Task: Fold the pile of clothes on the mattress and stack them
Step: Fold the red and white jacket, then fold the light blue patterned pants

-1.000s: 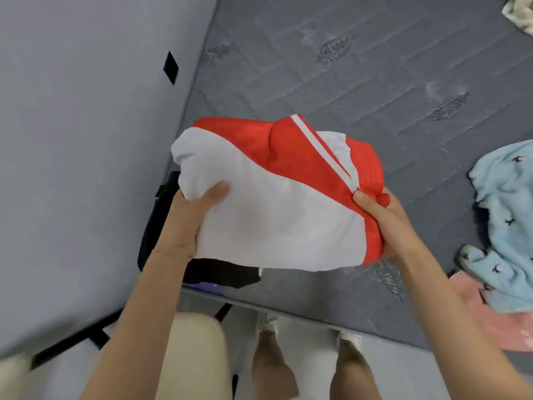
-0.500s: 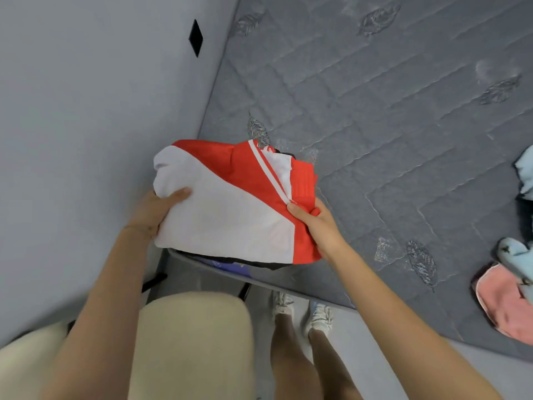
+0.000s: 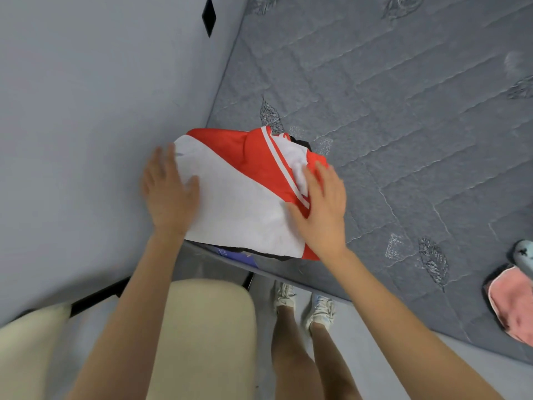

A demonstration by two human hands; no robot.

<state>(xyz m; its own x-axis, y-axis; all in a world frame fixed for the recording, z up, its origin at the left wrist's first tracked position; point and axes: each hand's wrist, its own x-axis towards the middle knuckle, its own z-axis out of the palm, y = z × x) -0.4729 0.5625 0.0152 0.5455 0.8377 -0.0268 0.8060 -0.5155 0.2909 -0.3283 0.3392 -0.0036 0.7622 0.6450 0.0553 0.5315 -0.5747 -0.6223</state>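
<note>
1. The left hand (image 3: 168, 194) and right hand (image 3: 323, 209) lie flat with fingers straight, gripping nothing; they rest palm-down on either side of the folded red-and-white garment (image 3: 239, 197), probably to press it flat and square it.
2. The grey quilted mattress (image 3: 403, 140) bears everything; its near-left corner, against the wall (image 3: 101, 111), serves as the stacking spot, likely so that the middle is free for folding.
3. The red-and-white garment tops the stack at that corner.
4. A pink garment (image 3: 513, 307) lies unfolded, well apart on the right; it appears not yet done.
5. Dark clothes (image 3: 259, 252) show only as edges beneath the top garment.
6. A light blue piece (image 3: 523, 255) shows at the frame edge, just beside the pink.
</note>
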